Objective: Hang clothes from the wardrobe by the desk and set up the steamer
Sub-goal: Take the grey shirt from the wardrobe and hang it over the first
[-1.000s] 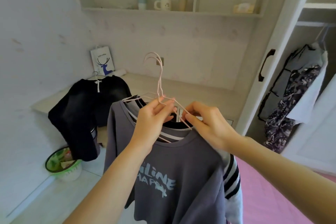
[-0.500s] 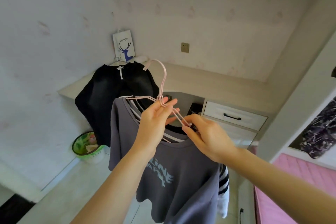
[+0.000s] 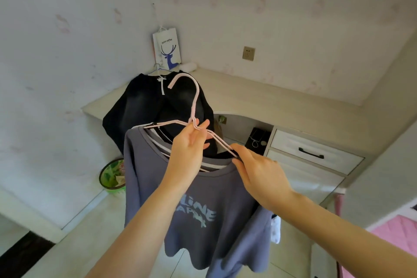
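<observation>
Left hand (image 3: pixel 190 142) is gripping the pink hanger (image 3: pixel 197 97) at its neck, fingers curled round the twist of wire just under the hook. Right hand (image 3: pixel 259 171) is pinching the hanger's right arm where it runs into the collar, thumb and fingertips closed on it. The grey shirt (image 3: pixel 225 239) is hanging from this hanger in mid-air in front of the person, just short of the desk (image 3: pixel 282 106); a striped collar and a dark one are showing inside its neckline, so more than one garment may be riding along, though how many cannot be told. Progress, as a judgement: a black top (image 3: pixel 140 108) is already draping over the desk's near corner on its own pale hanger, so at least one piece looks delivered; the grey shirt is arriving but not yet hung, and no steamer is showing anywhere, so that setup looks untouched. A socket (image 3: pixel 248 53) is sitting in the wall above the desk, a paper bag (image 3: pixel 168 49) is leaning in the corner, and a green bin (image 3: pixel 110 178) is standing on the floor below. Against the earlier frames: the view is swinging left and down, the wardrobe is dropping out of sight, the desk is drawing nearer, and the right hand is sitting lower along the hanger arm, while the left is keeping its hold.
</observation>
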Available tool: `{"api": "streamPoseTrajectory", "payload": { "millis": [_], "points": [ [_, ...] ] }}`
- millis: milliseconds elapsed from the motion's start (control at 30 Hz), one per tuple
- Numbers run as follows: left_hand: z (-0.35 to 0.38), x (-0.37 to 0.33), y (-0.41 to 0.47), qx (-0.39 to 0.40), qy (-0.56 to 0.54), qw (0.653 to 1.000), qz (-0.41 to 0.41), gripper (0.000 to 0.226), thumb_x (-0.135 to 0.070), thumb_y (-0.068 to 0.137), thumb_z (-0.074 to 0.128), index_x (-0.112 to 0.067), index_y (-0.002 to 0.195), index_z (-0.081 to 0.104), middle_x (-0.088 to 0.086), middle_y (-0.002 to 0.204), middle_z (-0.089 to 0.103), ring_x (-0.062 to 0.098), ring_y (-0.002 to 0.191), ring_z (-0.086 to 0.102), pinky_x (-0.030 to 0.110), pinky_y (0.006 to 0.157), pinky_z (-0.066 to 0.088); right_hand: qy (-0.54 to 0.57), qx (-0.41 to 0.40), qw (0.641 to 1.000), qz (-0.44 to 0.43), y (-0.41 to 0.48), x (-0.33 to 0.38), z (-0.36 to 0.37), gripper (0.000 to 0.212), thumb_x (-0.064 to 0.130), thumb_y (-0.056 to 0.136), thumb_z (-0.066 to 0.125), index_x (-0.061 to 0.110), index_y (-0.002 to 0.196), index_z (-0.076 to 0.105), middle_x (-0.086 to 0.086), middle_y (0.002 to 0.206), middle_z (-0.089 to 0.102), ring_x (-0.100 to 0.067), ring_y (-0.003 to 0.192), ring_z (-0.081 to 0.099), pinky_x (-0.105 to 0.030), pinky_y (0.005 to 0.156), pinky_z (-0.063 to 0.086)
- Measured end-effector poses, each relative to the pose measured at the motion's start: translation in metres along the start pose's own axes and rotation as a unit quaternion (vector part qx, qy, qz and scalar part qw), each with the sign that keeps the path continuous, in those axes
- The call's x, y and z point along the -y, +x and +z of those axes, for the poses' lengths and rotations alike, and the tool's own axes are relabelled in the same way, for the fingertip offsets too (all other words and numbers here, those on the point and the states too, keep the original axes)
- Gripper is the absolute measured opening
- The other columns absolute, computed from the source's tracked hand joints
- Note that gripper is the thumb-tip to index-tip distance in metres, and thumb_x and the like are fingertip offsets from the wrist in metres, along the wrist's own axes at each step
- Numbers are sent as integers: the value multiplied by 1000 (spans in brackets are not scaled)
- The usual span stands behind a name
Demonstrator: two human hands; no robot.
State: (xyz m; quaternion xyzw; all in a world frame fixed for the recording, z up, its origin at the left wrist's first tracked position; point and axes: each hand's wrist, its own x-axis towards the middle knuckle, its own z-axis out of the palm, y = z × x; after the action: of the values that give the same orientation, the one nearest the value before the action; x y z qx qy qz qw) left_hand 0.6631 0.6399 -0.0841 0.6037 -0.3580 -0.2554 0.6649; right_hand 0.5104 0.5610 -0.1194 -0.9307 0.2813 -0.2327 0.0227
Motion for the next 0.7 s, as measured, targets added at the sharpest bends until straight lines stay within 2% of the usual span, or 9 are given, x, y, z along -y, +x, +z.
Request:
{"api": "streamPoseTrajectory", "payload": {
  "millis": [67, 133, 200, 267, 333, 400, 467, 567, 700],
  "points": [
    [0, 6, 22, -11, 23, 1000, 8, 28, -20, 100, 47, -18, 124, 61, -15, 123, 54, 1, 100, 64, 21, 82, 55, 30, 2, 999, 16, 23, -10, 10, 33, 31, 100, 41, 24, 131, 48, 5, 98, 67, -20, 69, 62, -23, 47, 30],
    [0, 11, 45, -16, 45, 999, 18, 29, -22, 100, 46, -21, 127, 57, -6, 133, 53, 1, 100, 65, 23, 84, 55, 57, 2, 998, 28, 46, -21, 17, 32, 33, 101, 38, 25, 131, 47, 5, 100, 66, -19, 72, 61, -27, 54, 38],
    [1, 14, 68, -18, 65, 997, 24, 30, -21, 101, 44, -19, 129, 55, -4, 130, 58, 1, 101, 64, 26, 89, 54, 70, -5, 997, 34, 71, -35, 24, 31, 32, 100, 39, 25, 129, 49, 3, 100, 67, -21, 74, 62, -32, 57, 45],
    [3, 18, 92, -22, 98, 995, 26, 35, -20, 101, 44, -13, 133, 54, -11, 122, 62, 2, 97, 65, 31, 89, 55, 88, -9, 995, 35, 96, -48, 31, 30, 31, 100, 40, 24, 127, 50, 2, 102, 67, -22, 78, 63, -37, 64, 51],
    [4, 22, 114, -24, 133, 990, 36, 35, -21, 100, 45, -17, 134, 54, -29, 112, 60, 9, 87, 61, 36, 82, 55, 100, -20, 994, 30, 119, -63, 37, 28, 29, 100, 42, 22, 125, 53, 2, 104, 67, -21, 81, 64, -35, 67, 51],
    [5, 28, 133, -30, 181, 982, 52, 34, -21, 99, 48, -24, 131, 57, -40, 104, 53, 4, 77, 54, 20, 71, 52, 113, -29, 993, 25, 142, -77, 44, 27, 27, 100, 43, 21, 123, 56, 2, 106, 68, -22, 85, 65, -36, 70, 51],
    [4, 33, 145, -51, 222, 971, 68, 33, -21, 98, 49, -26, 130, 57, -38, 104, 50, -9, 72, 55, 4, 67, 45, 128, -28, 991, 21, 162, -88, 52, 27, 27, 99, 44, 21, 122, 57, 3, 109, 68, -23, 89, 65, -38, 73, 52],
    [-3, 43, 161, -96, 261, 957, 80, 29, -26, 98, 49, -24, 124, 61, -29, 108, 59, -17, 87, 57, 4, 73, 43, 146, -30, 989, 3, 189, -105, 67, 25, 25, 98, 47, 20, 120, 58, 2, 107, 69, -25, 88, 66, -41, 72, 53],
    [-25, 58, 182, -204, 286, 933, 83, 18, -21, 95, 55, -20, 109, 66, -12, 98, 71, -7, 80, 62, 3, 70, 42, 166, -17, 986, -10, 219, -125, 85, 25, 26, 98, 47, 21, 121, 57, 3, 103, 68, -23, 83, 64, -42, 70, 53]
  ]
}}
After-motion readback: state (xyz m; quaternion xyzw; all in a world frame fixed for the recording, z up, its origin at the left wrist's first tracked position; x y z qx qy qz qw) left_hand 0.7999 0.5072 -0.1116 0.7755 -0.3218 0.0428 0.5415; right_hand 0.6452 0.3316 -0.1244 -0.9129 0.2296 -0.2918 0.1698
